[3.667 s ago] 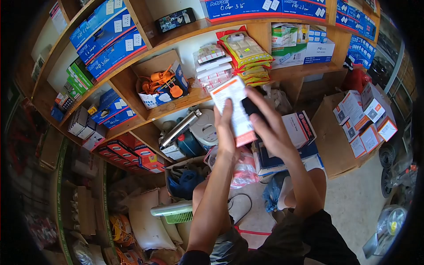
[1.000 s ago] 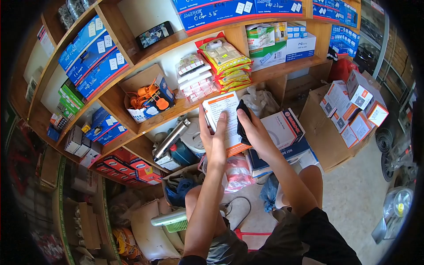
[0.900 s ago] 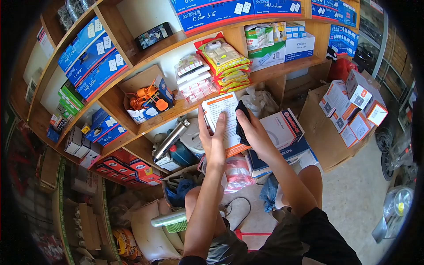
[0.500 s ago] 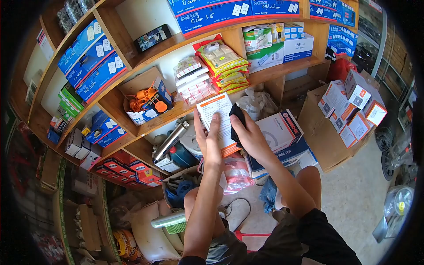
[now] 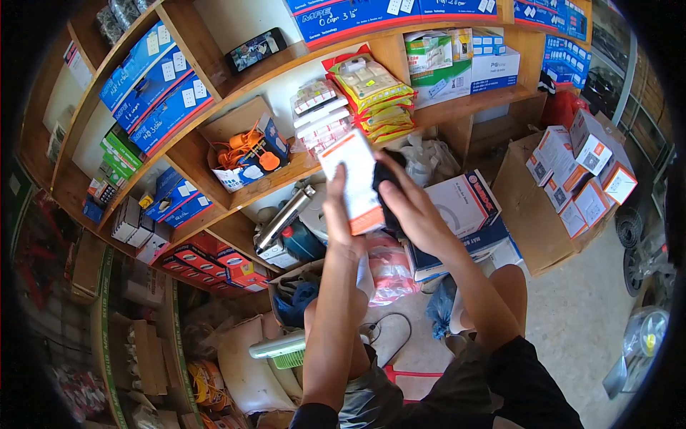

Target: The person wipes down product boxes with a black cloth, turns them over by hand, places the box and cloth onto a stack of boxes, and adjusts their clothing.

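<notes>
My left hand is closed around a white box with orange ends, its thumb lying along the printed face. The box is tilted and a little blurred. A black cloth, bunched up, is gripped in my right hand at the right-hand side of the box. The cloth appears to touch the box's side, though the fingers behind it are hidden. Both hands are raised in front of the shelves, above a pink-and-white plastic bag.
Wooden shelves hold blue boxes, yellow packs and a phone. To the right, a cardboard carton bears several white-and-orange boxes. A larger white box lies beside my right forearm. Below is a red stool.
The box has turned, so its face looks narrower and its orange end sits lower left. My right hand and the cloth have shifted along its side. The whole view has moved slightly.
</notes>
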Tool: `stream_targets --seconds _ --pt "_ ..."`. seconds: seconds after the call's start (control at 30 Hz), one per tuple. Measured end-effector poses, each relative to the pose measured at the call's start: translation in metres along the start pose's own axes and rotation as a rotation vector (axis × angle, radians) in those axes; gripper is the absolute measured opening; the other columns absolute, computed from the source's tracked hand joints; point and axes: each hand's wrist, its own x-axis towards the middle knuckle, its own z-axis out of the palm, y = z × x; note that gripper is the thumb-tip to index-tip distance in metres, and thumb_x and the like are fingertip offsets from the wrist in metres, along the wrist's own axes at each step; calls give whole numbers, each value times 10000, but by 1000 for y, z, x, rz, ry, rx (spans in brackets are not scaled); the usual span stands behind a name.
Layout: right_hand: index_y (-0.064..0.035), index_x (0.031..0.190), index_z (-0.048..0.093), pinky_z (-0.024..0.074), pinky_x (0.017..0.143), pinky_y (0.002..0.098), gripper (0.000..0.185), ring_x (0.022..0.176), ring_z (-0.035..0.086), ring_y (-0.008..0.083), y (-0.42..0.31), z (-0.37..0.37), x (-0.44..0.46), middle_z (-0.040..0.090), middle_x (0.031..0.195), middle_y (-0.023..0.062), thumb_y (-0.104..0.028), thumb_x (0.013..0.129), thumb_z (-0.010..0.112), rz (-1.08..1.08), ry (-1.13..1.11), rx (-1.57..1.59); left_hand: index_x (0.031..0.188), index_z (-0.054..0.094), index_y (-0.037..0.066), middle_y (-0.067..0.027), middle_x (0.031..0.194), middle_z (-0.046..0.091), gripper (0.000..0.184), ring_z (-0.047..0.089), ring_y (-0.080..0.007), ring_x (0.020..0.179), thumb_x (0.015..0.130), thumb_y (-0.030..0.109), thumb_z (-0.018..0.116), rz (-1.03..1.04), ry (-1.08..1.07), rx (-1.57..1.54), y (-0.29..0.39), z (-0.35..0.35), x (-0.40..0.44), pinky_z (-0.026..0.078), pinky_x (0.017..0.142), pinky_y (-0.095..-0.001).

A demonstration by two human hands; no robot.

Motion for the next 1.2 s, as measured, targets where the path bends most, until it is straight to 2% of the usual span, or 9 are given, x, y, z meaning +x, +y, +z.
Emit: stream_targets --seconds 0.03,0.27,0.4,0.53,0.6,0.77,0.93,1.07,1.2 --pt "6 1522 376 261 1198 344 530 1471 373 264 -4 3 0 433 1545 199 -270 1082 481 27 -52 60 1280 618 52 -84 1108 728 483 712 -220 948 997 442 586 -51 -50 -57 7 -5 -3 571 867 -368" --pt "1 1530 372 283 1192 359 527 1463 395 315 15 -14 13 414 1558 214 -282 1092 448 -59 148 -52 1319 596 57 -98 1206 699 510 682 -240 1039 979 436 627 -218 -157 -39 10 -1 -22 537 943 -430" --pt "-15 1528 387 250 1217 382 496 1510 322 333 -4 -2 0 350 1607 219 -217 1079 445 -106 -57 -125 1276 638 66 -98 1141 728 471 707 -255 987 992 439 592 -261 -222 -198 14 -9 -5 562 907 -438" --pt "1 1533 374 266 1210 377 507 1497 346 324 1 -20 10 371 1594 214 -225 1084 439 -216 22 -189 1279 640 70 -84 1125 725 472 701 -231 966 978 434 629 -304 -82 -20 18 -1 -28 552 914 -406" --pt "0 1550 343 268 1207 363 530 1495 348 321 6 -30 12 361 1601 211 -262 1097 426 -59 49 -97 1245 649 74 -66 1068 731 428 702 -213 937 978 409 641 -306 -23 50 12 10 -34 560 884 -395" --pt "-5 1540 377 233 1224 370 511 1511 323 300 9 -9 -5 352 1614 198 -207 1076 454 -115 -69 -51 1224 655 77 -90 1093 741 385 715 -252 954 990 380 614 -305 -268 -264 4 -18 0 572 892 -429" --pt "-8 1518 416 231 1225 363 486 1510 325 280 19 -16 1 362 1616 170 -211 1078 449 -167 -53 -5 1264 645 70 -97 1160 724 469 708 -255 993 957 425 660 -339 -128 -81 9 -4 -5 562 922 -436" --pt "-36 1507 450 244 1224 374 466 1507 331 289 20 -33 10 389 1604 161 -192 1068 467 -123 45 12 1195 674 74 -59 1016 723 392 686 -190 847 951 380 697 -340 -13 31 -2 12 -29 563 785 -383" --pt "-32 1496 468 260 1220 406 475 1497 348 328 14 -16 -5 424 1576 181 -141 1035 487 -238 -34 -91 1250 656 86 -95 1135 724 423 694 -254 1013 977 408 630 -303 -164 -183 -6 -9 -11 555 921 -443"
